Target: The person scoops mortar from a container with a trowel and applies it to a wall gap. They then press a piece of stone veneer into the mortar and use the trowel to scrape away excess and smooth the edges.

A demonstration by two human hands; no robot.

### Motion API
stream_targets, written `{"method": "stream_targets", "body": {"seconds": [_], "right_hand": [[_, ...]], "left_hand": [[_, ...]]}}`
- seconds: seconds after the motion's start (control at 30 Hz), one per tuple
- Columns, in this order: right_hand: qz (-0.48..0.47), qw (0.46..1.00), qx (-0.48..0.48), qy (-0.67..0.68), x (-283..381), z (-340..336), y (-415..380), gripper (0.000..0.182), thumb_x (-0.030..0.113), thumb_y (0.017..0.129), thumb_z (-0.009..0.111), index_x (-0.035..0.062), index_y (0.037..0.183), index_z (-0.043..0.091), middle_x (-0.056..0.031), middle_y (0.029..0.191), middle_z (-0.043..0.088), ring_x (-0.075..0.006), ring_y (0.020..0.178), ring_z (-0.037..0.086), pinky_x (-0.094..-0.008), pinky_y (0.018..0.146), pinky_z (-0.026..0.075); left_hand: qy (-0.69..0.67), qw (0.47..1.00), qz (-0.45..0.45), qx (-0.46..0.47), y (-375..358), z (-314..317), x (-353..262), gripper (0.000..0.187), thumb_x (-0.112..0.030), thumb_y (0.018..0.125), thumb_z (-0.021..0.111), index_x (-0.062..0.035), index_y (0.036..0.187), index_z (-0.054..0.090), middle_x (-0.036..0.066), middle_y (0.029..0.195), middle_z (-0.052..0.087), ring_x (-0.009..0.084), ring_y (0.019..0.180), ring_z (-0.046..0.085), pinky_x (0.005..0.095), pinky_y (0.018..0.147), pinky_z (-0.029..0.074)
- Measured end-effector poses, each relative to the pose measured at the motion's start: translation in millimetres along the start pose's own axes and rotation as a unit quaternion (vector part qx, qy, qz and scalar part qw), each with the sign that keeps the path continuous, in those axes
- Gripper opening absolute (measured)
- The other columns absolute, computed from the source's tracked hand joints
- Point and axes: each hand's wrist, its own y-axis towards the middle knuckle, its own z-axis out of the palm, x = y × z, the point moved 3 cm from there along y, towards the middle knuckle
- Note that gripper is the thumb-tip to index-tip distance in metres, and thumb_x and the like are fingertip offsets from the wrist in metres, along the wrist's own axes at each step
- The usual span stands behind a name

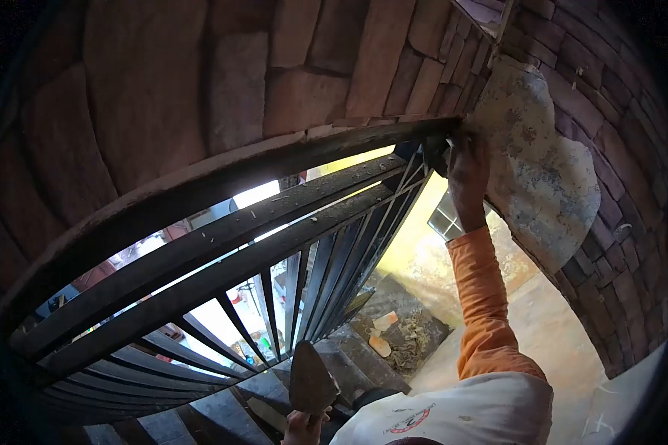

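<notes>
Left hand [303,429] closed round handle of trowel [312,380] — blade pointing away from body, beside railing [223,234]. Right hand [469,178] nearer bare wall patch [536,167], at its left edge — finger hold unclear.

The right arm reaches up the right-of-centre part of the frame, its forearm [476,271] and upper arm [497,348] in an orange sleeve [486,326] that ends short of the wrist [470,216]. The bare right hand [467,167] is raised high, its fingers in shadow, so their exact closure is unclear. The left hand [304,426] is low, at the bottom centre of the frame, with its fingers curled closed; its forearm is out of view.
</notes>
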Motion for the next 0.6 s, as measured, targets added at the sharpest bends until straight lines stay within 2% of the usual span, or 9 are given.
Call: {"method": "stream_targets", "body": {"seconds": [0.03,0.07,0.13,0.27,0.33,0.37,0.43,0.53,0.6], "right_hand": [[-0.001,1.0,0.0,0.002,4,0,1,0.036,0.002,0.093,0.065,-0.0006,0.129,0.064,-0.0239,0.116,0.062,-0.0399,0.095,0.059,-0.0485,0.081,0.052],[0.009,0.999,-0.015,-0.037,9,-4,2,0.035,0.003,0.094,0.065,0.0011,0.129,0.064,-0.0229,0.117,0.062,-0.0403,0.096,0.059,-0.0482,0.082,0.052],[0.024,0.996,-0.03,-0.077,14,-9,-3,0.034,0.004,0.095,0.065,0.0027,0.129,0.065,-0.0218,0.119,0.063,-0.0407,0.097,0.06,-0.0479,0.082,0.052],[0.065,0.985,0.027,-0.159,22,-2,-29,0.04,0.009,0.098,0.064,0.0043,0.138,0.063,-0.0159,0.138,0.058,-0.038,0.115,0.057,-0.0481,0.093,0.05],[0.059,0.979,0.016,-0.196,28,4,-41,0.044,0.01,0.098,0.064,0.0041,0.141,0.061,-0.0135,0.145,0.055,-0.0364,0.122,0.055,-0.0481,0.097,0.049],[0.042,0.98,0.019,-0.194,33,5,-46,0.046,0.01,0.097,0.063,0.0041,0.143,0.059,-0.012,0.15,0.051,-0.0354,0.127,0.052,-0.049,0.101,0.047],[0.028,0.98,0.021,-0.194,36,5,-49,0.049,0.009,0.097,0.063,0.0041,0.146,0.058,-0.0105,0.155,0.048,-0.0345,0.131,0.049,-0.0499,0.105,0.045],[-0.002,0.969,0.037,-0.244,34,3,-48,0.049,0.015,0.093,0.065,0.0116,0.142,0.063,-0.0078,0.152,0.054,-0.0313,0.128,0.053,-0.0483,0.106,0.043],[-0.015,0.976,0.024,-0.218,16,4,-46,0.047,0.012,0.093,0.067,0.0114,0.14,0.064,-0.008,0.148,0.056,-0.0312,0.124,0.055,-0.0472,0.102,0.045]], "left_hand": [[-0.055,0.99,-0.124,-0.026,0,-9,17,0.057,-0.029,0.097,0.071,-0.0076,0.146,0.052,0.011,0.149,0.05,0.0234,0.137,0.049,0.0427,0.115,0.038],[-0.055,0.991,-0.123,-0.028,-2,-5,12,0.057,-0.029,0.097,0.071,-0.0076,0.146,0.052,0.011,0.149,0.05,0.0234,0.137,0.049,0.0427,0.115,0.038],[0.283,0.959,0.009,0.031,-5,10,-27,0.053,-0.023,0.097,0.071,-0.0069,0.145,0.053,0.011,0.144,0.053,0.025,0.134,0.052,0.042,0.112,0.042],[0.452,0.89,-0.058,0.028,0,11,-58,0.048,-0.019,0.098,0.07,-0.0066,0.142,0.055,0.012,0.138,0.054,0.0266,0.127,0.057,0.0401,0.106,0.048],[0.681,0.691,0.242,0.025,-3,7,-38,0.039,-0.017,0.096,0.073,-0.0062,0.131,0.061,0.016,0.129,0.058,0.0295,0.117,0.061,0.0417,0.098,0.052],[0.682,0.69,0.241,0.027,-4,10,-31,0.039,-0.017,0.096,0.073,-0.0062,0.131,0.061,0.016,0.129,0.058,0.0295,0.117,0.061,0.0417,0.098,0.052],[0.187,0.979,0.059,-0.056,-1,4,-13,0.032,-0.016,0.093,0.075,-0.0063,0.121,0.066,0.019,0.125,0.058,0.0333,0.109,0.062,0.0437,0.094,0.053],[0.504,0.862,0.047,0.026,11,8,-45,0.029,-0.014,0.092,0.075,-0.0061,0.119,0.067,0.018,0.13,0.057,0.0338,0.108,0.062,0.0443,0.093,0.053],[0.534,0.84,0.09,0.031,7,-4,-23,0.033,-0.012,0.092,0.074,-0.0057,0.123,0.066,0.018,0.133,0.055,0.034,0.11,0.061,0.0435,0.095,0.052]]}}
